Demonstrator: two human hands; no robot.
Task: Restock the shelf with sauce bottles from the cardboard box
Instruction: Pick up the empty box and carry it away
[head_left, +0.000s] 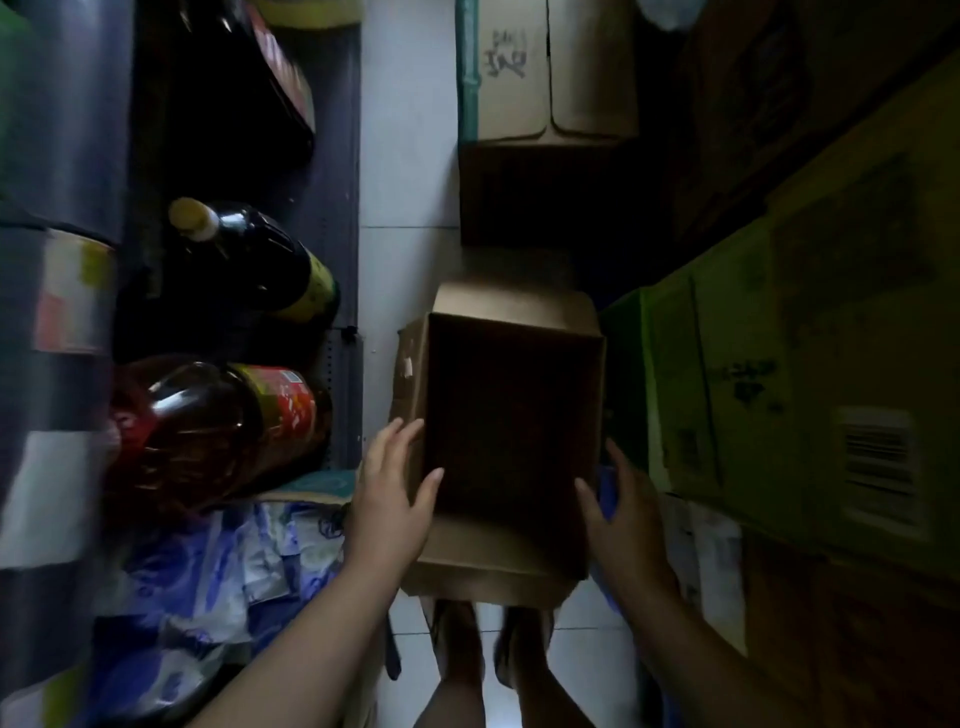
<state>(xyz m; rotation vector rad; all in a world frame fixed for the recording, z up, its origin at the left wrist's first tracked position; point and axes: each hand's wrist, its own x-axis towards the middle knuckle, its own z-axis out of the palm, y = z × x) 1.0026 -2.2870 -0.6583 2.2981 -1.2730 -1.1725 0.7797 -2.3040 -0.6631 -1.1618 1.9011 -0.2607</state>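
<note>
An open brown cardboard box (511, 415) stands on the tiled floor in front of my feet; its inside is dark and no bottle shows in it. My left hand (397, 488) grips the box's left wall, thumb inside and fingers outside. My right hand (621, 514) grips the right wall the same way. On the dark shelf (343, 218) at the left lie two large bottles: a dark one with a pale cap (249, 254) and an amber one with a red label (218, 426).
More cardboard boxes (545, 73) stand further along the narrow aisle. Green cartons (779, 389) are stacked at the right, close to the box. Blue and white plastic packs (208, 582) lie at the lower left. My feet (488, 654) are just behind the box.
</note>
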